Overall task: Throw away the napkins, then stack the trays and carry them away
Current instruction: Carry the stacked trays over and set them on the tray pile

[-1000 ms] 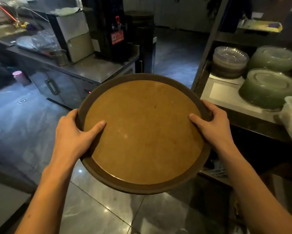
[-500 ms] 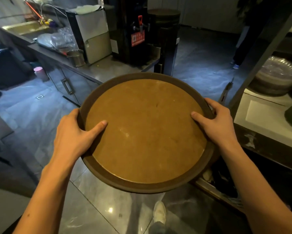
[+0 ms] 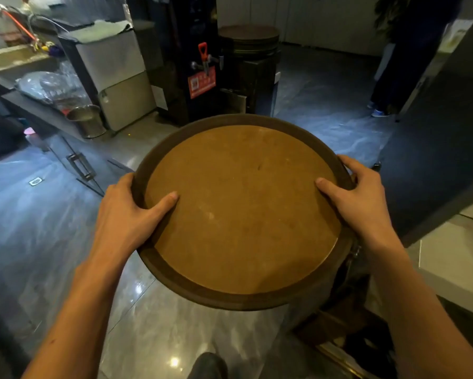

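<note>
Head view: no napkins in sight, and the round tray (image 3: 240,209) fills centre frame, my left hand (image 3: 126,214) and right hand (image 3: 363,198) clamping opposite rims. I judge I'm mid-carry toward the tray pile (image 3: 249,36) at top centre.

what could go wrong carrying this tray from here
1. The floor looks glossy, maybe wet; a slip is possible with both hands busy.
2. The tray hides the ground just ahead, and the left hand and right hand grip only its rim, so a bump could tip it.
3. A person stands ahead on the right, and a counter juts in on the left, leaving a narrow path.
</note>
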The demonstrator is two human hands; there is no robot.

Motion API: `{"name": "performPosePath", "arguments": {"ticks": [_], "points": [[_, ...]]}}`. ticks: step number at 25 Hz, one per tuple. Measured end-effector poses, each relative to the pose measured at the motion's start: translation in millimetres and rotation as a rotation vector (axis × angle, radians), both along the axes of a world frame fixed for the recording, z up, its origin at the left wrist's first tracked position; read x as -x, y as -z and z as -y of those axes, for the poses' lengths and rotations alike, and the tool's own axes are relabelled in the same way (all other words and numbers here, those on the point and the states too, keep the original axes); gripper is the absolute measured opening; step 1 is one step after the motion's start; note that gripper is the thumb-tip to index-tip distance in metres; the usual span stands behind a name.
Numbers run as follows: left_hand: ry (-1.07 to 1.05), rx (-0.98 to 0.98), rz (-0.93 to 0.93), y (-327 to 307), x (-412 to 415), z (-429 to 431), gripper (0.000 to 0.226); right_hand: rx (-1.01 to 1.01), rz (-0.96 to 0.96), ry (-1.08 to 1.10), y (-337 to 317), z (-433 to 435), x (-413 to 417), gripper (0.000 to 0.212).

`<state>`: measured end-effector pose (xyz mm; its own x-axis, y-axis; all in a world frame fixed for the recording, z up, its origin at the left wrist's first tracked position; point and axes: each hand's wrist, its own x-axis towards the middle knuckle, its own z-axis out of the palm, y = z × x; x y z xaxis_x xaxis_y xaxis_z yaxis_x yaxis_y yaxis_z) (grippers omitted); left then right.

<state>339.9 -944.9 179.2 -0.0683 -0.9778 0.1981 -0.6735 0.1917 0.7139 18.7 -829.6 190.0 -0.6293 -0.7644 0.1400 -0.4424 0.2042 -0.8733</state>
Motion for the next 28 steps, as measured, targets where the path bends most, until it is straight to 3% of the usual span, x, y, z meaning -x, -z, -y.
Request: {"name": "performPosePath", "arguments": {"ticks": [6, 12, 16, 23, 28], "points": [[0.149, 0.025, -0.055, 2.1, 58.0, 150.9, 0.072, -0.020, 0.016, 0.127, 1.8, 119.0, 40.6, 0.066], [0.239, 0.028, -0.023, -9.7, 113.1, 298.2, 0.097, -0.035, -0.001, 0.250, -18.4, 231.6, 83.4, 0.071], [0.234, 0.046, 0.001, -13.9, 158.1, 365.1, 0.092, -0.029, 0.001, 0.262, -17.2, 297.4, 123.7, 0.070], [0.177, 0.076, -0.003, -4.1, 267.4, 469.2, 0.093, 0.026, 0.016, 0.196, 4.4, 420.3, 253.1, 0.068], [0.081, 0.101, -0.016, -23.6, 364.3, 529.2, 0.088, 0.048, -0.028, 0.113, -16.6, 513.4, 366.0, 0.068]]}}
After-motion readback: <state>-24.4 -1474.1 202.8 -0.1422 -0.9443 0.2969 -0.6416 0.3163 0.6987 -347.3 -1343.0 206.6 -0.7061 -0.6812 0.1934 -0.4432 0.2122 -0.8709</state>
